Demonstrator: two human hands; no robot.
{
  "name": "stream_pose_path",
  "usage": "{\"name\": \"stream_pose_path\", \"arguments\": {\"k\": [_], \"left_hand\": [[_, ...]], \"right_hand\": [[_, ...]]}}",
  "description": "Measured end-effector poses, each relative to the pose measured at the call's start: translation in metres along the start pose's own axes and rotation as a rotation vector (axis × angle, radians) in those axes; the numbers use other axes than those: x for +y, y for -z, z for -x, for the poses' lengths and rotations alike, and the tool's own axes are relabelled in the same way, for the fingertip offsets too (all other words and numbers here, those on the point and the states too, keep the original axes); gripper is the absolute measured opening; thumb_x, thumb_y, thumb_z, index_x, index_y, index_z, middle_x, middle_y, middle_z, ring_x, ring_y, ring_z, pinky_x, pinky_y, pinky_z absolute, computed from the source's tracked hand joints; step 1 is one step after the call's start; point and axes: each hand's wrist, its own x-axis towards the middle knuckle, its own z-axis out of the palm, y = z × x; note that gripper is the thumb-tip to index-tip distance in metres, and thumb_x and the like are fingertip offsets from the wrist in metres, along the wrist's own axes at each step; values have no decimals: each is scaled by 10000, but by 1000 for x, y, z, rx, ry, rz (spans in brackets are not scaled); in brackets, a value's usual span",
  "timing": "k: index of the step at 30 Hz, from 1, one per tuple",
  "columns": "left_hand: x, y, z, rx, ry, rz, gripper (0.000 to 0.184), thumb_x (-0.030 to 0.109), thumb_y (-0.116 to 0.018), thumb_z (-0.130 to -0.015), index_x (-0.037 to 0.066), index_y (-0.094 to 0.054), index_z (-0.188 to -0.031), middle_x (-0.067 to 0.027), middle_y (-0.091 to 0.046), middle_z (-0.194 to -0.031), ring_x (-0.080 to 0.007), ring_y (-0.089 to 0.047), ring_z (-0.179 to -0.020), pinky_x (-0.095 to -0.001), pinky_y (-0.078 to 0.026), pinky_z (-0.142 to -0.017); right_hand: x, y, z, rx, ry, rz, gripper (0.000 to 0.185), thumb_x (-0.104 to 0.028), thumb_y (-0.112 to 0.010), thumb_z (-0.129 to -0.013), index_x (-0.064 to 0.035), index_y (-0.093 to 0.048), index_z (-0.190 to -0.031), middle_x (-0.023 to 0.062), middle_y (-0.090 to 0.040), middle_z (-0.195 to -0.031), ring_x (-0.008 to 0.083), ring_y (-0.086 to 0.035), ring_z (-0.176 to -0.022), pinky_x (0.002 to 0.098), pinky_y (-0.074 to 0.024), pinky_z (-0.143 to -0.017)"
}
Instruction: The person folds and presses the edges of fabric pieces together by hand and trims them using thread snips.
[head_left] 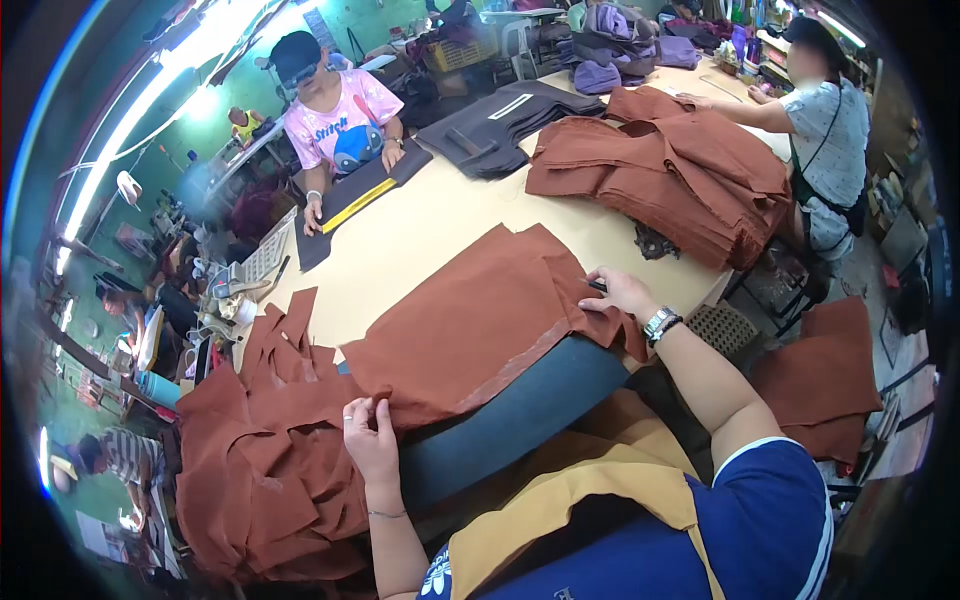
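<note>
A rust-brown fabric panel lies spread at the table's near edge, with a pale chalky band along its near side. My left hand, wearing a ring, is closed on the panel's near left corner. At the panel's right end, my right hand has a small black pen-like tool between its fingers, while its lower fingers rest at the cloth. Most of that tool is hidden. Below the panel's near edge shows a dark blue-green sheet. A heap of rust-brown cut pieces hangs beside my left hand.
A thick stack of rust-brown cloth covers the table's right side. Dark cut panels lie farther back. Across the table, a person handles dark cloth with a yellow ruler. Another person stands at the right.
</note>
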Motion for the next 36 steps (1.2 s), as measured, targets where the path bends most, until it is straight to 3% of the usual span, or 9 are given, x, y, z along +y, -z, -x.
{"name": "stream_pose_path", "arguments": {"k": [8,11,12,15,17,22,25,29,36], "left_hand": [[-36,7,-7,26,153,445,327,223,-512,-1043,-34,-604,-1223,-131,-637,-1154,-217,-627,-1026,-313,-489,-904],[-15,29,-20,-207,710,1541,393,323,-496,-1045,34,-570,-1301,-115,-642,-1211,-222,-611,-1123,-351,-474,-981],[-48,26,-24,-586,512,1884,421,373,-551,-1012,68,-581,-1299,-98,-636,-1250,-215,-588,-1182,-373,-469,-1012],[-55,13,-1,-398,800,1222,401,317,-599,-990,59,-583,-1297,-70,-642,-1224,-199,-608,-1131,-353,-477,-979],[-24,7,0,-686,433,878,369,216,-645,-958,54,-565,-1279,-17,-660,-1112,-140,-656,-938,-290,-549,-787],[-30,-21,-4,-368,858,1349,405,205,-634,-966,37,-538,-1322,-59,-655,-1173,-156,-656,-1006,-303,-550,-841],[11,0,-8,-602,685,1063,375,190,-618,-975,29,-553,-1308,-59,-660,-1175,-157,-652,-1031,-313,-543,-878],[16,-7,-7,-789,444,812,356,163,-599,-986,5,-559,-1303,-61,-631,-1251,-173,-606,-1132,-334,-477,-999],[19,-45,-6,-696,816,1104,355,229,-579,-992,7,-580,-1269,-100,-662,-1203,-208,-657,-1060,-340,-531,-916]], "right_hand": [[-21,20,-6,-166,-98,-269,339,-341,-694,-919,-17,-660,-1010,37,-668,-891,141,-599,-810,329,-486,-721],[-22,28,-17,-151,8,-709,294,-321,-610,-996,-28,-621,-1013,-44,-557,-832,58,-475,-760,251,-439,-678],[-23,31,-20,-151,12,-737,307,-342,-599,-1000,-37,-620,-1036,-42,-560,-831,63,-481,-749,251,-438,-673],[-22,41,-25,-243,-100,-623,296,-357,-553,-1022,-69,-615,-1042,-37,-542,-803,74,-462,-708,254,-412,-626],[-37,52,-17,-341,-153,-541,318,-365,-541,-1026,-56,-613,-1051,-34,-533,-790,81,-461,-696,265,-412,-618],[-8,53,-43,18,3,-291,397,-363,-562,-998,28,-613,-1033,183,-654,-854,227,-615,-801,398,-492,-757],[-24,66,-49,171,29,9,326,-323,-562,-985,-10,-614,-1060,248,-671,-937,406,-649,-866,472,-498,-754],[-89,66,-25,365,268,-69,214,-184,-535,-987,-46,-609,-1134,246,-662,-969,416,-642,-928,472,-516,-770],[-138,-41,4,10,708,-13,212,-82,-550,-838,-82,-625,-1035,118,-664,-958,323,-634,-976,451,-528,-807]]}}
